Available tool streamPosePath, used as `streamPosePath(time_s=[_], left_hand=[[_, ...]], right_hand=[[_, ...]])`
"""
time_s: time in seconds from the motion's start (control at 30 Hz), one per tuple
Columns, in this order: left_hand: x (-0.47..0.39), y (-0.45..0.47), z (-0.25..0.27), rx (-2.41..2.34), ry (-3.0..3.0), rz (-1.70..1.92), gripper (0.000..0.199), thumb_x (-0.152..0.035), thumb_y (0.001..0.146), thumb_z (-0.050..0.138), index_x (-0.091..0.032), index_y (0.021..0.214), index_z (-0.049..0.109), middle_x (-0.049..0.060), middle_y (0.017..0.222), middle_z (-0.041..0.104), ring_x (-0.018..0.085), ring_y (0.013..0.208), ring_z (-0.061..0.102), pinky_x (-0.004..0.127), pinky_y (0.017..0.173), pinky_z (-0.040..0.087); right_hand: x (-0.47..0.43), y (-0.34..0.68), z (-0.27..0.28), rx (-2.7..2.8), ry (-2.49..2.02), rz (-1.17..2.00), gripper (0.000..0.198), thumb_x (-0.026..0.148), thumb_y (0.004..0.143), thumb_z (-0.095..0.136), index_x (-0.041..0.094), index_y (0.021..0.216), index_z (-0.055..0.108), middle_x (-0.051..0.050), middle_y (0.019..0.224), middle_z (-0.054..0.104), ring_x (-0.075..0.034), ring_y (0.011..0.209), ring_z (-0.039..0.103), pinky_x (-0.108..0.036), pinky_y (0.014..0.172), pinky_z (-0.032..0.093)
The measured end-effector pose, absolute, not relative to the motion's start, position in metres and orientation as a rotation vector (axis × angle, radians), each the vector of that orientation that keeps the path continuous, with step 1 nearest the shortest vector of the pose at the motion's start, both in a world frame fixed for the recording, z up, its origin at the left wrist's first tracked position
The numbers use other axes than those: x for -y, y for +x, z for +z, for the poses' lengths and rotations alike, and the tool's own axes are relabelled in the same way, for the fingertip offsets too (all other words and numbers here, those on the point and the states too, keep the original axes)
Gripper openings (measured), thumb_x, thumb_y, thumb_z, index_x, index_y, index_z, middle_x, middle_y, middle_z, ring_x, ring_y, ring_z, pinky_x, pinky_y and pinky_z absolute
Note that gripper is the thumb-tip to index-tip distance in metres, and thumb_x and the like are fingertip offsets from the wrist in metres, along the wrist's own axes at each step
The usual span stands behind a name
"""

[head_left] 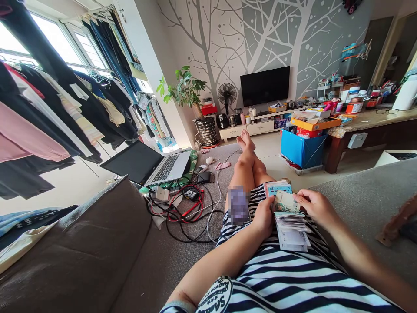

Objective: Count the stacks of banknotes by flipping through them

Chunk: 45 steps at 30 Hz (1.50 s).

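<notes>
Person sits on a grey sofa (361, 187), bare legs stretched forward, ankles crossed, in black-and-white striped clothing (289, 274). Left hand (264, 216) and right hand (314, 204) meet over the lap. Between them: a greenish banknote (286, 204). Left hand grasps it along its left side, thumb uppermost; right hand pinches its upper right corner between thumb and finger. Just below, a fanned stack of banknotes (293, 230) lies in overlapping layers above the striped cloth; cannot tell whether the left fingers also grip it. Just beyond the greenish note, blue-and-pink printed papers (278, 188), partly covered, kind unclear.

Smartphone (239, 206) rests on the left thigh, screen blurred out. To the left on the sofa: open laptop (167, 167), dark display; near it a tangle of black, white and red cables (192, 215) with a black power adapter (191, 193) among them.

Across the room: television (265, 86), standing fan (227, 94), potted plant (206, 132). To the right, a blue storage box (302, 148) beside a cluttered table (368, 121); eyeglasses (387, 111) lie on top.
</notes>
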State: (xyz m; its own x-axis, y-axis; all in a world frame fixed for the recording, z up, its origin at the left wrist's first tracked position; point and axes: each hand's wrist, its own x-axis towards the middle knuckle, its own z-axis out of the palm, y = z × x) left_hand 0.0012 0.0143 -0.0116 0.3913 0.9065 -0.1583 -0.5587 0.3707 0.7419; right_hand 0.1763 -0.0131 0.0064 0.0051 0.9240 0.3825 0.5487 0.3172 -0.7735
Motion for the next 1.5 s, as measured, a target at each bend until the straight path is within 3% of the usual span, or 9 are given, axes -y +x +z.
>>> streamPosePath(time_s=[0.53,0.93,1.5], left_hand=[[-0.015,0.001,-0.015,-0.606,0.698,1.045,0.031,-0.04,0.071,0.073,-0.013,0.088,0.075,0.013,0.091,0.078,0.034,0.102,0.071,0.044,0.096,0.051],[-0.013,-0.001,-0.015,-0.645,0.701,1.03,0.029,-0.041,0.074,0.071,-0.014,0.086,0.074,0.012,0.08,0.077,0.033,0.097,0.072,0.043,0.094,0.053],[-0.013,0.0,-0.017,-0.641,0.686,1.037,0.03,-0.04,0.076,0.072,-0.013,0.088,0.074,0.013,0.085,0.078,0.033,0.096,0.073,0.045,0.096,0.052]], right_hand=[[0.028,0.176,0.021,1.743,-1.197,0.689,0.039,0.053,0.098,0.052,0.021,0.076,0.061,0.003,0.063,0.05,-0.015,0.059,0.045,-0.028,0.058,0.035],[0.031,0.177,0.021,1.782,-1.182,0.722,0.039,0.054,0.099,0.051,0.021,0.082,0.064,0.002,0.067,0.055,-0.016,0.062,0.048,-0.028,0.058,0.037],[0.035,0.178,0.03,1.728,-1.111,0.901,0.048,0.063,0.094,0.056,0.02,0.074,0.063,0.001,0.067,0.057,-0.016,0.064,0.051,-0.027,0.06,0.042]])
